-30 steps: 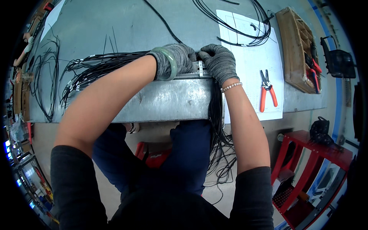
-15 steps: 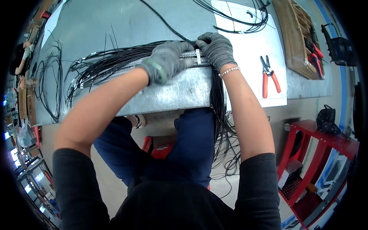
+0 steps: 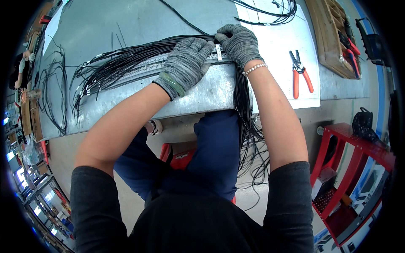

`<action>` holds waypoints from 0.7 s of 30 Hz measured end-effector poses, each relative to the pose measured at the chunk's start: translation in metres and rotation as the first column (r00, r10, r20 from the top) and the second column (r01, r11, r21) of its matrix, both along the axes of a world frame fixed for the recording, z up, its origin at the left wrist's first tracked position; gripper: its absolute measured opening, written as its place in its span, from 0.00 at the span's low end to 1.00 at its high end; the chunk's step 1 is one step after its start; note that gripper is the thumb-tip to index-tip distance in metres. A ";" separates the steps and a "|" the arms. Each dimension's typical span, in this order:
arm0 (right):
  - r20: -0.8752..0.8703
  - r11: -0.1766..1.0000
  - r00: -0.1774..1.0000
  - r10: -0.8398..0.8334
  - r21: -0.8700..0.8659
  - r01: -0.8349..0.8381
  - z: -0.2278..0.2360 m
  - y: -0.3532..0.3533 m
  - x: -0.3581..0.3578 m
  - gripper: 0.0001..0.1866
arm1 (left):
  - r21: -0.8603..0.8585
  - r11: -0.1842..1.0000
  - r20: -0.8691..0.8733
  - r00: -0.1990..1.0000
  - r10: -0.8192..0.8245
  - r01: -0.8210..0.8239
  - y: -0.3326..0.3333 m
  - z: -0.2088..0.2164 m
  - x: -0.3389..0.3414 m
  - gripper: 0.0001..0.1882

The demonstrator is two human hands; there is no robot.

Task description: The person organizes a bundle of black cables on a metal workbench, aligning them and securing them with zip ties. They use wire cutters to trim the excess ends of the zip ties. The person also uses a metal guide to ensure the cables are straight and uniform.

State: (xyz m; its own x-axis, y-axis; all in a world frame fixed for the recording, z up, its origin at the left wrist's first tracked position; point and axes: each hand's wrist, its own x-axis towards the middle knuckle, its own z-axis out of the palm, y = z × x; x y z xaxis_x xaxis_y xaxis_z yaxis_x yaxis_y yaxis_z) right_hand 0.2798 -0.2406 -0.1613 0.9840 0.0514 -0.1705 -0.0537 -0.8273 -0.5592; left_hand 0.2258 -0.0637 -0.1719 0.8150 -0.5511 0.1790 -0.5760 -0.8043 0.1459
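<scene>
Many thin black cables run across the metal table in a bundle, alongside a pale grey strip of terminal blocks. My left hand, in a grey knitted glove, lies over the strip and cables with its fingers stretched out. At the bundle's right end, my gloved right hand curls its fingers round the cables, beside a white upright end piece on the strip. Its fingertips are partly hidden. From there more black cables hang over the table's front edge toward the floor.
Orange-handled wire strippers lie on white paper sheets to the right. A wooden box with tools stands beyond them. Loose wires lie at the left. A red metal stand stands on the floor at the right.
My left hand, blurred before, now rests flat and sharp on the cables, slightly to the right. My right hand keeps its place on the bundle. The whole view has shifted slightly.
</scene>
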 end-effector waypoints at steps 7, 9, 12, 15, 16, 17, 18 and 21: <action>0.011 1.000 1.000 0.005 0.006 -0.005 0.004 0.000 0.000 0.12 | -0.116 0.930 -0.623 0.755 0.204 -0.348 -0.010 0.040 0.024 0.23; -0.002 1.000 1.000 0.004 -0.001 -0.004 0.005 0.002 -0.002 0.12 | -0.133 0.933 -0.638 0.749 0.178 -0.335 -0.007 0.039 0.025 0.22; -0.018 0.999 0.999 -0.037 -0.026 0.036 0.006 0.004 0.000 0.12 | -0.106 0.930 -0.604 0.766 0.222 -0.353 -0.012 0.043 0.022 0.21; -0.036 1.000 0.999 -0.013 0.022 0.014 0.011 0.002 -0.002 0.12 | -0.133 0.937 -0.633 0.755 0.171 -0.324 -0.005 0.045 0.030 0.19; 0.002 1.000 1.000 0.001 0.009 -0.001 0.008 0.002 -0.001 0.12 | -0.214 0.919 -0.632 0.764 0.129 -0.332 0.003 0.047 0.039 0.17; 0.022 1.000 1.000 -0.002 0.010 0.001 0.006 0.002 -0.002 0.12 | -0.290 0.896 -0.636 0.767 0.081 -0.335 0.008 0.049 0.046 0.15; -0.005 1.000 1.000 -0.012 0.023 0.012 0.006 0.001 -0.002 0.12 | -0.313 0.840 -0.669 0.731 0.136 -0.443 0.009 0.051 0.053 0.13; -0.011 0.999 1.000 -0.015 0.045 0.016 0.008 -0.001 -0.001 0.13 | -0.166 0.931 -0.585 0.793 0.171 -0.324 0.007 0.062 0.074 0.14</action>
